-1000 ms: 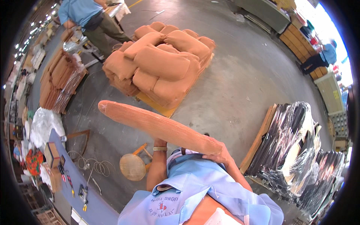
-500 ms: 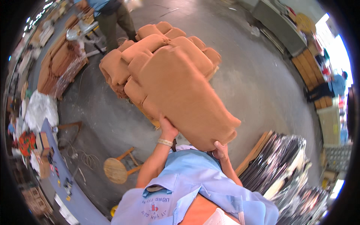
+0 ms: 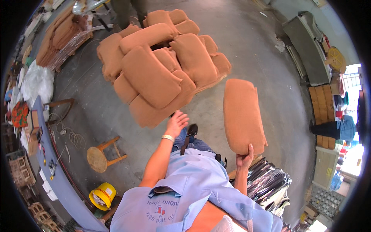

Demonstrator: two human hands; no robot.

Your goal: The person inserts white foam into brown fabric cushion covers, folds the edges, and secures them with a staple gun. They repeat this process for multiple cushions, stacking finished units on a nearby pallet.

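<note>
My right hand (image 3: 244, 156) grips the near end of a brown upholstered cushion (image 3: 243, 116), held up away from my body on the right, thumb over its face. The cushion is long, with rounded corners and a slightly rough near edge. My left hand (image 3: 177, 121) is empty, fingers apart, close to the near side of a big pile of matching brown cushions (image 3: 148, 77). Those cushions lie stacked at varied angles on the floor ahead of me. What lies under the pile is mostly hidden.
A round wooden stool (image 3: 97, 159) and yellow bucket (image 3: 102, 196) stand left, beside a long blue-grey table (image 3: 62, 174). Plastic-wrapped dark sheets (image 3: 266, 187) lie at lower right. Another wrapped brown stack (image 3: 63, 36) is at far left. Two people are partly visible, one behind the pile, one far right.
The cushion has swung from in front of me to the right, away from the pile. My left hand has let go of it; only the right still holds it.
</note>
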